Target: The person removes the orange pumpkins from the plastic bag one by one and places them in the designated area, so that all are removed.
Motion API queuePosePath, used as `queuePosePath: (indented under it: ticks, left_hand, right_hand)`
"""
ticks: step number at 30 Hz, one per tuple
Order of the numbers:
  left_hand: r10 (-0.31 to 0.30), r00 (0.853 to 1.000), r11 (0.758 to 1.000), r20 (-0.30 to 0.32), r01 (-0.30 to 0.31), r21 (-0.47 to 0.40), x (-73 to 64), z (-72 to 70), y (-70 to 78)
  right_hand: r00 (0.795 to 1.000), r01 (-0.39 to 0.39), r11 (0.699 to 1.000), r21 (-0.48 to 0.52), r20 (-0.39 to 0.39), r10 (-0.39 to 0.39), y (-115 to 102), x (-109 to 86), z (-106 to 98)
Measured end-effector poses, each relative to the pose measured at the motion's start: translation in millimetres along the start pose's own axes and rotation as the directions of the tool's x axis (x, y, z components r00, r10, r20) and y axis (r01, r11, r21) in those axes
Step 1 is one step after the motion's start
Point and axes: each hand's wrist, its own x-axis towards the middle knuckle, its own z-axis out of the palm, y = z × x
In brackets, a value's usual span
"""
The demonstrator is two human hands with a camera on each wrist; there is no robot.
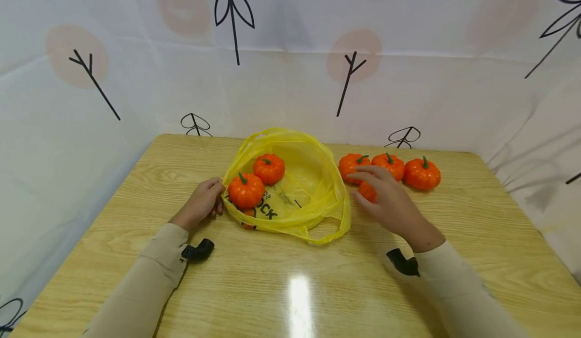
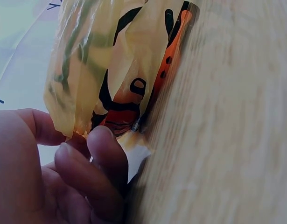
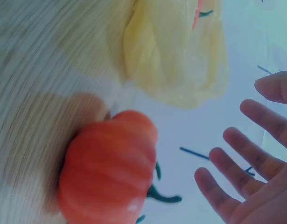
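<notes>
A yellow plastic bag [image 1: 317, 196] lies with its mouth spread open on the table, two small orange pumpkins [image 1: 246, 190] inside it. My left hand [image 1: 202, 203] pinches the bag's left edge between thumb and fingers, seen close up in the left wrist view. To the bag's right, my right hand [image 1: 386, 196] hovers over the nearest loose pumpkin [image 1: 367, 191], partly hiding it. In the right wrist view those fingers [image 3: 250, 158] are spread and hold nothing, apart from a green-stemmed pumpkin [image 3: 110, 168].
Behind the right hand, several more orange pumpkins [image 1: 422, 173] stand in a row on the wooden table [image 1: 254, 282]. A white cloth with plant drawings [image 1: 281, 91] hangs along the table's back edge. Black pieces [image 1: 198, 250] stick out at both sleeve cuffs.
</notes>
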Motion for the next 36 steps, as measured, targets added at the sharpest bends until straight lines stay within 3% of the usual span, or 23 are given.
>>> queuePosePath:
  ticks: [12, 15, 18, 22, 36]
  left_hand:
    - [-0.001, 1.0, 1.0, 0.003, 0.001, -0.001, 1.1, 0.1, -0.1]
    - [-0.014, 1.0, 1.0, 0.009, 0.014, 0.0, -4.9, 0.6, 10.3]
    - [-0.021, 1.0, 1.0, 0.015, 0.021, 0.001, -5.5, 0.4, 11.8]
    - [-0.014, 1.0, 1.0, 0.004, 0.014, 0.002, -0.6, 0.5, 2.9]
    - [-0.006, 1.0, 1.0, -0.005, 0.006, 0.0, -1.9, 1.1, 4.0]
  right_hand:
    - [0.999, 0.016, 0.998, 0.063, 0.043, -0.019, -21, 12.8, 11]
    - [0.998, 0.026, 0.997, 0.066, 0.055, -0.029, -25, 15.7, 15]
    - [0.997, 0.021, 0.998, 0.06, 0.071, -0.025, -28, 18.3, 19]
    - [0.996, 0.015, 0.999, 0.046, 0.09, -0.019, -34, 22.1, 23]
    - [0.989, 0.012, 0.996, 0.09, 0.147, -0.025, -55, 36.6, 39]
